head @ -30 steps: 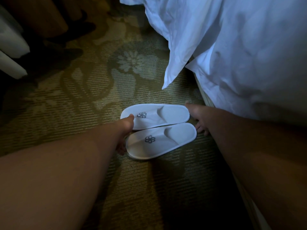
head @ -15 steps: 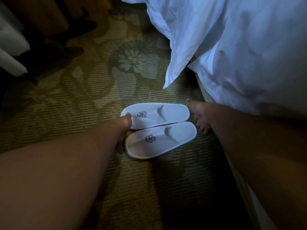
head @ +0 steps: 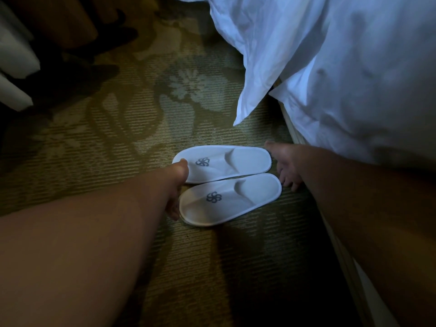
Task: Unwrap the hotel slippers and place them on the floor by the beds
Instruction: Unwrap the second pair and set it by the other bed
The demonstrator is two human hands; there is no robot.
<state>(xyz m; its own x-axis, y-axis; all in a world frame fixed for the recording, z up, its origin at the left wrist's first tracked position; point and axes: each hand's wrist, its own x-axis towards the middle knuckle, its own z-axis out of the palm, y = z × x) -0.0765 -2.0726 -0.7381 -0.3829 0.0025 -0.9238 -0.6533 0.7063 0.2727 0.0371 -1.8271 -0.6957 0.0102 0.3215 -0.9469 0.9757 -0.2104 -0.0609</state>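
Two white hotel slippers lie unwrapped and side by side on the patterned carpet point(head: 118, 142), toes to the left, each with a grey flower logo. The far slipper point(head: 238, 161) and the near slipper point(head: 238, 199) touch along their sides. My left hand point(head: 175, 185) is at the toe ends, its thumb resting on the far slipper's toe and its fingers down beside the near slipper's toe. My right hand point(head: 286, 164) is at the heel ends with its fingers spread on the carpet, holding nothing.
A white duvet point(head: 330, 67) hangs off the bed on the right, one corner drooping to the carpet just beyond the slippers. The bed base edge point(head: 295, 135) runs down the right side. Dark furniture point(head: 59, 24) and something white point(head: 14, 55) stand at the far left.
The slippers and both hands stay where they were. Only the view has shifted slightly.
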